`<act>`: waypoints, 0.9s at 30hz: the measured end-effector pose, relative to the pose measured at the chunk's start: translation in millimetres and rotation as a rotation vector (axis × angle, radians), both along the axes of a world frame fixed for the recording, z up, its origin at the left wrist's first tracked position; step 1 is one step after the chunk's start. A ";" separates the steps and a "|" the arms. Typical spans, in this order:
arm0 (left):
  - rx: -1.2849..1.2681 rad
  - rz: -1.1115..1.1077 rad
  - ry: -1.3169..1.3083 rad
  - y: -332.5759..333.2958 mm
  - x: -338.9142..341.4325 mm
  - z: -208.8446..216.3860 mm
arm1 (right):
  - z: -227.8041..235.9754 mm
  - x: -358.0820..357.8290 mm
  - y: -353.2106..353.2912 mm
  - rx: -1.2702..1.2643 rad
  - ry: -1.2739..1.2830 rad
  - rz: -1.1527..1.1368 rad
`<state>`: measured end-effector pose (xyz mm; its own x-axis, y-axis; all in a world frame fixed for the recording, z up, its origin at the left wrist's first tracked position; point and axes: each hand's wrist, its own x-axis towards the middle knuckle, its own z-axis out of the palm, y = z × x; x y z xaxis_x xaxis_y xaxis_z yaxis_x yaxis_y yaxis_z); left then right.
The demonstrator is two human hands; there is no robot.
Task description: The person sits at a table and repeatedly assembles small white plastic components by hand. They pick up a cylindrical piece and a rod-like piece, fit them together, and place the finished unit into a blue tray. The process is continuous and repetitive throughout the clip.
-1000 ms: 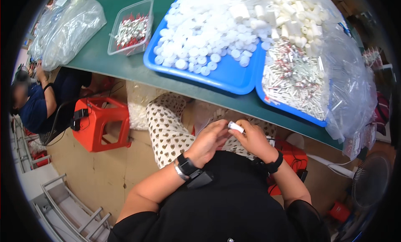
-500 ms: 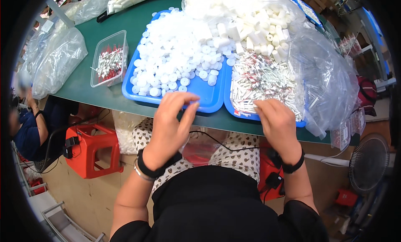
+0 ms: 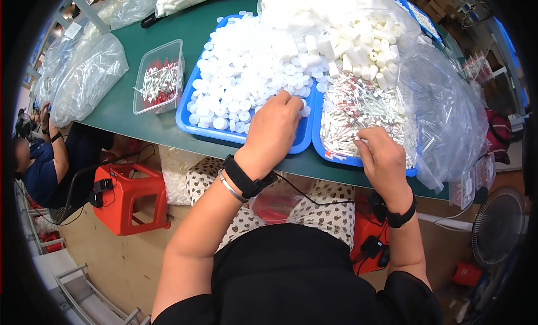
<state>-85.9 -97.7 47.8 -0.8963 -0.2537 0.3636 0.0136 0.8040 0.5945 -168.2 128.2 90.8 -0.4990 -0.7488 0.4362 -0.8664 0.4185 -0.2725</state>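
Observation:
My left hand (image 3: pixel 273 128) reaches over the near right part of a blue tray (image 3: pixel 216 135) heaped with translucent white plastic discs (image 3: pixel 241 72). Its fingers bend down together among the discs; the fingertips are hidden, so what they pinch cannot be made out. My right hand (image 3: pixel 385 159) is over the near edge of a second blue tray (image 3: pixel 330 151), full of thin white sticks with red or metallic ends (image 3: pixel 347 112). Thumb and forefinger are pinched together, with a tiny pale piece just showing at the tips.
Thick white cylinders (image 3: pixel 386 53) are piled behind the sticks. A clear plastic tub (image 3: pixel 178 81) of red-and-white sticks stands on the green table (image 3: pixel 129 30). Crumpled clear bags (image 3: pixel 448 112) lie on the right. Below are a red stool (image 3: pixel 131 199) and a fan (image 3: pixel 497 227); another person (image 3: pixel 47 162) sits left.
My left hand has moved forward and right, from the tray's near edge into the discs. My right hand stays by the sticks, its fingertips now pinched closer. The whole view has shifted slightly.

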 end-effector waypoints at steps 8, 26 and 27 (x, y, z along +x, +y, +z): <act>0.272 -0.047 0.162 -7.7 -0.2 -7.7 | -2.5 6.2 -3.1 -0.237 -0.209 -0.041; 1.831 -0.175 -0.072 26.4 64.7 18.1 | 10.9 38.4 -12.8 -0.202 -0.182 0.099; 1.974 -0.181 -0.063 32.3 71.3 15.7 | 9.6 41.5 -13.7 -0.211 -0.173 0.140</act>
<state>-14.6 -65.5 63.5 -0.9514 -0.1138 -0.2862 -0.0482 -0.8628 0.5032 -126.7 114.6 100.5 -0.4776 -0.7175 0.5071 -0.8448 0.2167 -0.4892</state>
